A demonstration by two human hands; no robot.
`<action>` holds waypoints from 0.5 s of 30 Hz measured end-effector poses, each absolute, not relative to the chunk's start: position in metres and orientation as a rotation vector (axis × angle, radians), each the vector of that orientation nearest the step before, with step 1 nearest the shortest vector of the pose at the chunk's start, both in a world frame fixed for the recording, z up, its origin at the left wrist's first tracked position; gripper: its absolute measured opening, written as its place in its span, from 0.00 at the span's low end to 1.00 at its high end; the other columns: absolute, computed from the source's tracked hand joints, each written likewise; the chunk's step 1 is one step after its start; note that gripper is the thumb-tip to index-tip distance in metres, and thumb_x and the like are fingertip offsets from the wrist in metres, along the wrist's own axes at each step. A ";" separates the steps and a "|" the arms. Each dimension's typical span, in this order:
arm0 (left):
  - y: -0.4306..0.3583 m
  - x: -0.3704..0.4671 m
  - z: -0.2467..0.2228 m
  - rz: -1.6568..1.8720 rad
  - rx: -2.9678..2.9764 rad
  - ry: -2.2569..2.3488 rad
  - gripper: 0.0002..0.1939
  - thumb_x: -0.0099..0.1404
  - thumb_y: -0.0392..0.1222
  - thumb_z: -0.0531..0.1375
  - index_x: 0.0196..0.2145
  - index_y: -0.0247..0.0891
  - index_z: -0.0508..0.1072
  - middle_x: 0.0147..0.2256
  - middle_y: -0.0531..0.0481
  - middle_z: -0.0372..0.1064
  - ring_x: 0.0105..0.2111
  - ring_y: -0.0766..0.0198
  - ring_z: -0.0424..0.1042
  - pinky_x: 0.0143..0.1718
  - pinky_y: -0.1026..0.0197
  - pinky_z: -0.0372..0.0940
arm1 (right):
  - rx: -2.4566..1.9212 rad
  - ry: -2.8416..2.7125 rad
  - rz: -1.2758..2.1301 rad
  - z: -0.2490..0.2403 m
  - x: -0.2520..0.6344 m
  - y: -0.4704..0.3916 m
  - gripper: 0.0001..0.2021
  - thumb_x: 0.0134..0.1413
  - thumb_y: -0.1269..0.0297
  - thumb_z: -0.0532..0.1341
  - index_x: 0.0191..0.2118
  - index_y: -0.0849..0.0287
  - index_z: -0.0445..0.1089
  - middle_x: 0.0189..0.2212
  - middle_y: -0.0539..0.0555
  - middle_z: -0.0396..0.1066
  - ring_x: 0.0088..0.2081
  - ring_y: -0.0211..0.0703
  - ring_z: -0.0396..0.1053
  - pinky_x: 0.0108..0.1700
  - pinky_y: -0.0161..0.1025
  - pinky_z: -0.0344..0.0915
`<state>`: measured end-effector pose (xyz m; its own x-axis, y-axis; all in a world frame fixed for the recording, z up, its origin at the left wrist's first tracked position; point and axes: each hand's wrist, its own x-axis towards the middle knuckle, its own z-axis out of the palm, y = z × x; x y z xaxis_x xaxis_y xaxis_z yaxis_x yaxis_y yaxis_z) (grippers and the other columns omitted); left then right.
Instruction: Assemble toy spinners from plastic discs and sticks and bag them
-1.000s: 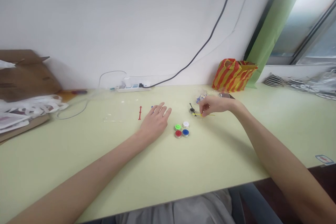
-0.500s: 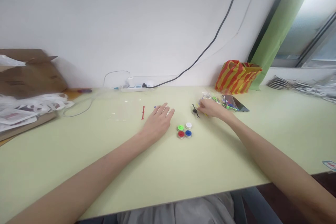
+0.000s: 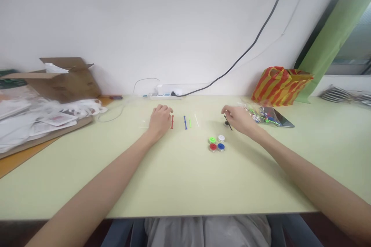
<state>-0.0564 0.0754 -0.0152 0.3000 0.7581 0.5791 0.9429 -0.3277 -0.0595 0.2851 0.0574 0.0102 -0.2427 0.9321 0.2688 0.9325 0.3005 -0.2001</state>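
My left hand (image 3: 160, 120) is above the table just left of a red double-arrow stick (image 3: 172, 122). Its fingers are bent and slightly apart, with nothing visible in them. To its right lie a blue stick (image 3: 185, 122), a green stick (image 3: 190, 122) and a white stick (image 3: 197, 120). My right hand (image 3: 237, 118) has its fingertips pinched at the upper end of a black double-arrow stick (image 3: 229, 124), which slants across a small black disc (image 3: 226, 123). Small round pieces, green (image 3: 212, 139), white (image 3: 221, 138), red (image 3: 213, 146) and blue (image 3: 221, 146), are grouped nearer me.
A clear bag of colourful small parts (image 3: 255, 115) lies beside a dark tablet (image 3: 279, 118). Behind stands a red-and-yellow striped bag (image 3: 279, 87). A power strip (image 3: 165, 95) sits against the wall. On the left are a cardboard box (image 3: 69, 85) and white bags (image 3: 43, 123).
My left hand has moved left, uncovering the blue, green and white sticks. My right hand has shifted left onto the black stick's upper end. The view has turned left.
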 end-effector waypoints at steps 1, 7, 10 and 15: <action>0.076 -0.055 -0.019 -0.651 -2.202 -1.517 0.16 0.69 0.29 0.51 0.42 0.34 0.79 0.44 0.38 0.77 0.50 0.45 0.68 0.51 0.44 0.65 | -1.629 -2.282 -0.004 0.009 0.275 0.057 0.17 0.67 0.70 0.48 0.51 0.57 0.72 0.44 0.59 0.78 0.42 0.50 0.73 0.38 0.39 0.57; 0.064 -0.027 -0.027 -0.644 -2.325 -1.416 0.16 0.69 0.29 0.52 0.42 0.38 0.79 0.43 0.42 0.76 0.51 0.49 0.68 0.54 0.47 0.63 | -1.464 -2.517 0.088 0.001 0.217 0.093 0.11 0.64 0.67 0.58 0.48 0.56 0.75 0.44 0.56 0.79 0.46 0.49 0.72 0.39 0.37 0.58; 0.057 -0.018 -0.026 -0.633 -2.376 -1.368 0.15 0.70 0.30 0.52 0.41 0.38 0.79 0.43 0.42 0.76 0.51 0.49 0.68 0.53 0.47 0.64 | -1.420 -2.542 0.148 -0.001 0.198 0.116 0.09 0.63 0.65 0.62 0.46 0.56 0.75 0.44 0.55 0.79 0.45 0.45 0.72 0.40 0.36 0.59; 0.050 -0.008 -0.027 -0.646 -2.451 -1.313 0.15 0.69 0.30 0.53 0.41 0.38 0.79 0.44 0.41 0.75 0.51 0.49 0.67 0.53 0.46 0.64 | -1.420 -2.556 0.172 -0.006 0.193 0.125 0.04 0.60 0.66 0.64 0.38 0.59 0.76 0.40 0.56 0.78 0.39 0.43 0.71 0.37 0.36 0.57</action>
<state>-0.0075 0.0496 -0.0274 0.4852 0.7096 0.5109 0.8376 -0.5448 -0.0387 0.1928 0.1250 -0.0055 -0.5127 0.8490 0.1280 0.8243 0.5284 -0.2033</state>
